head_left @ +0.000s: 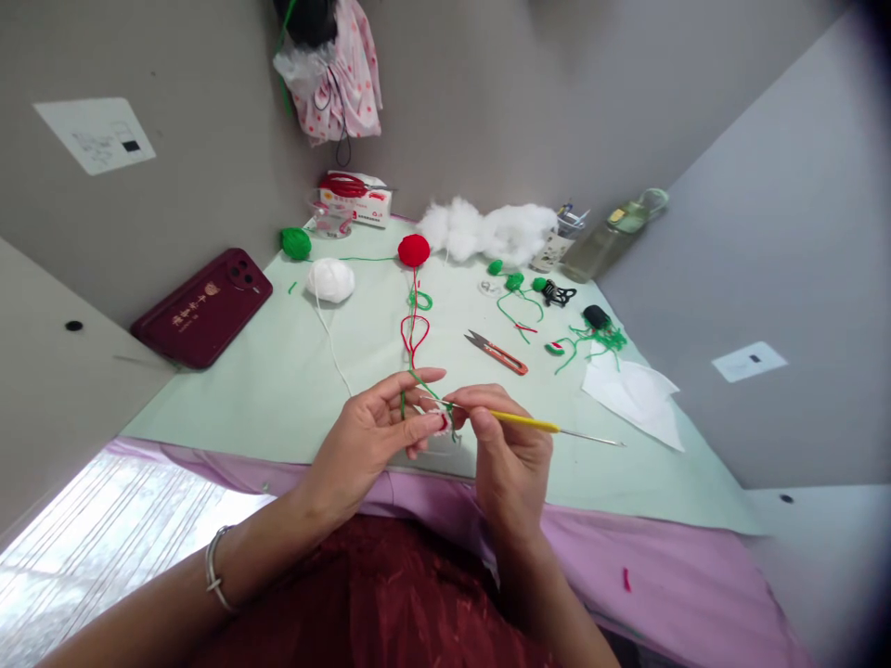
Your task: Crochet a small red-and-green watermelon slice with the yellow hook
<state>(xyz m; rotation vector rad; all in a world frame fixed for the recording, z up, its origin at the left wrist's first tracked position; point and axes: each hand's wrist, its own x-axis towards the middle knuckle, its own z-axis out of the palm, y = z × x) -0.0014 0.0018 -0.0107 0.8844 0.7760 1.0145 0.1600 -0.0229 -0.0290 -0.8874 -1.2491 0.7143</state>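
Two bare hands meet over the near edge of a pale green mat (292, 390), working a small crochet piece (444, 424) pinched between them. The right hand (508, 455) is closed around a yellow-handled crochet hook (535, 424) — its long axis runs nearly level, the bare metal end pointing away to that hand's outer side, the working tip aimed inward at the piece. The left hand (376, 431) is half closed, thumb and fingertips holding the piece, forefinger stretched out above it with a green strand (421, 382) passing beneath it.

From the piece a red strand (414, 329) loops away beyond the fingers to a red yarn ball (414, 250); a white yarn ball (331, 279) and a green yarn ball (296, 243) lie further off past the left hand. Orange thread snips (497, 353) rest just beyond the right hand, blades pointing back toward the left. Past them sit small green crocheted bits (515, 281) and a heap of white stuffing (487, 230).

Containers stand at the far side: a cup (557, 243) with pens in it — contents otherwise too small to tell — and a clear bottle (613, 232) lying tilted, holding pale liquid. A dark red phone (201, 306) lies well off to the left hand's outer side
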